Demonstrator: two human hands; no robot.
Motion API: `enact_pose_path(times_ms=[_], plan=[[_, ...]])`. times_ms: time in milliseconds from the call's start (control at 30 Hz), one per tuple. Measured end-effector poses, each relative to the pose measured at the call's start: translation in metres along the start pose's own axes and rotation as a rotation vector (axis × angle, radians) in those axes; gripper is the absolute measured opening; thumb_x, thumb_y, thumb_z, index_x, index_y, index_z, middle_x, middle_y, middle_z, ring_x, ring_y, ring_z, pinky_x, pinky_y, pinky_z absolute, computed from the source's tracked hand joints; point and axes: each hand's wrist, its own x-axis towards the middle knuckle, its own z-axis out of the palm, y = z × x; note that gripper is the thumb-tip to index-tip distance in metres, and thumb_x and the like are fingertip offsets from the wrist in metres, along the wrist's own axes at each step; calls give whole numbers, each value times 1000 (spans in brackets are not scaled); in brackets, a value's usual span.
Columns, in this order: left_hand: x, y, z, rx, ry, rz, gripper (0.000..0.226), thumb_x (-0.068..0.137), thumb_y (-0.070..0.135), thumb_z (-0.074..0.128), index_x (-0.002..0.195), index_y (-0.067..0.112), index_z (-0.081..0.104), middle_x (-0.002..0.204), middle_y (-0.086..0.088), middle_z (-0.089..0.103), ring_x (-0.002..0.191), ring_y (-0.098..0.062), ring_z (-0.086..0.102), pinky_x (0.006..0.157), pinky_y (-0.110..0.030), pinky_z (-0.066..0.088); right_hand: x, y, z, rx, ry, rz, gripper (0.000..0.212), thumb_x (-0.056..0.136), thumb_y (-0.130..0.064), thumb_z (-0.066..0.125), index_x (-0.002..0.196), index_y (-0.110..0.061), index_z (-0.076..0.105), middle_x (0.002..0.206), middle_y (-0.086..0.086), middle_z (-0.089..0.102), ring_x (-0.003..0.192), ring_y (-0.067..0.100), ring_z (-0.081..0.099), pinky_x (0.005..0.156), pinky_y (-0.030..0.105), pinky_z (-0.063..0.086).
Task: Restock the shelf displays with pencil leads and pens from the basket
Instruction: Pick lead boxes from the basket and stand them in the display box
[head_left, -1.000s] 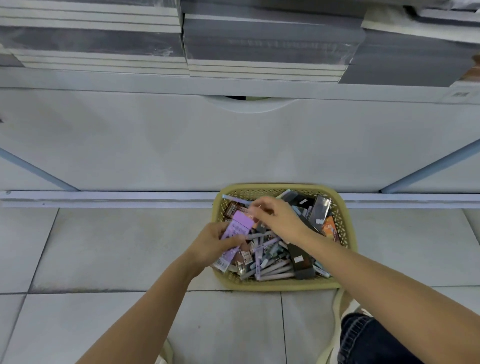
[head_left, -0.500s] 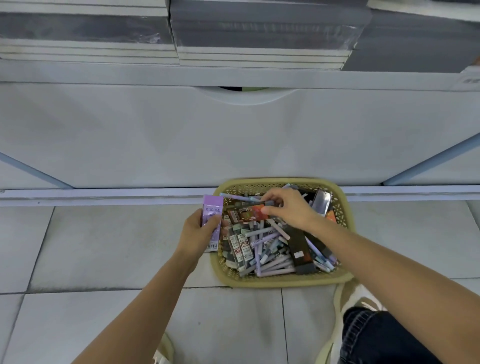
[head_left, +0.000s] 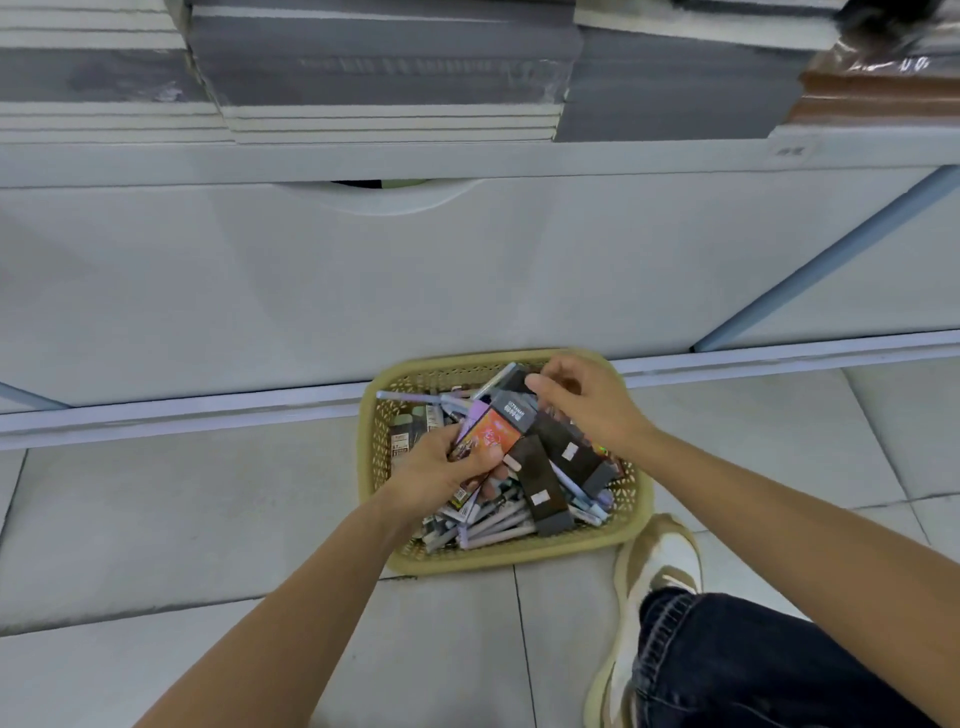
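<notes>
Yellow woven basket (head_left: 375, 467) on the tiled floor (head_left: 156, 519), against the base of a white shelf unit (head_left: 311, 286); 2 hands over it.

Contents: loose pens (head_left: 493, 527) heaped along the near side, flat dark brown packs (head_left: 540, 480) lying across them. The left hand (head_left: 441, 470) grips an orange-and-grey pack (head_left: 493, 434) above the basket's middle, thumb curled over its face, with a purple pack (head_left: 475, 415) pinched directly behind it. The right hand (head_left: 589, 405) hovers over the far right corner, fingers loosely curled, thumb tip at the grey top end of the held pack; whether it holds anything cannot be told. Grey-covered pads (head_left: 384, 67) are stacked on the shelf above. 1 tan shoe (head_left: 660, 561) and a denim-clad knee (head_left: 753, 660) sit right of the basket.
</notes>
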Motion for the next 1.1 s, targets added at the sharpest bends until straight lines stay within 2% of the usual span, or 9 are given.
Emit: enact_pose_path(times_ms=[100,167,300,400,533,733,900,1000,1100], plan=[[3,-8,-2,-95,137,-27,22,92,24,64,108,10,64,93,-13,75,74,-21,70,64,-29,57,-10,35,3,-226,56,148,31,87,-45,66,96,-17,58,88,-4,63,78,14,59,68,27,46],[3,-12,-6,-137,185,-34,20,92,24,63,107,11,63,94,-15,75,74,-21,71,63,-29,57,-16,50,13,-397,-38,240,61,77,-57,71,117,-14,52,104,-4,55,93,15,55,75,27,45],[3,-16,-10,-107,196,-37,20,94,26,62,109,12,63,93,-12,75,76,-22,72,64,-28,57,-19,61,41,-604,-58,164,79,67,-59,78,123,-12,49,115,4,58,103,21,56,80,32,48],[3,-18,-10,-83,200,-57,24,95,29,60,112,13,62,97,-8,76,80,-20,73,62,-29,57,-15,60,46,-479,-130,154,58,77,-44,77,120,-12,53,112,6,61,99,21,59,72,26,42],[4,-19,-11,-116,193,-92,24,95,25,60,115,13,61,100,-5,76,81,-19,73,60,-29,57,-10,50,27,-387,-224,112,22,89,-34,67,99,-19,55,83,-7,60,81,17,60,60,19,41],[5,-11,-3,-337,271,-103,20,96,12,58,114,4,58,88,-15,75,72,-24,72,58,-33,58,8,17,-11,-62,-73,120,32,90,-35,65,114,-15,63,110,6,69,104,25,63,94,44,49],[-1,6,17,-243,274,-1,22,99,10,52,120,5,55,87,-10,72,77,-23,69,72,-36,58,3,-21,10,228,-137,190,24,89,-12,64,108,-25,61,100,-4,69,93,12,65,70,14,48],[-9,10,24,-98,307,46,22,100,15,50,121,11,56,104,-7,71,92,-19,68,80,-33,55,-5,-33,30,315,-189,237,35,88,-10,64,119,-24,56,107,3,66,86,9,64,62,16,50],[-19,9,24,-44,343,63,15,100,17,50,112,21,59,107,1,70,87,-2,68,68,-15,50,-10,-43,35,409,-288,344,44,84,-22,74,123,-24,52,106,4,68,86,16,68,57,23,51]])
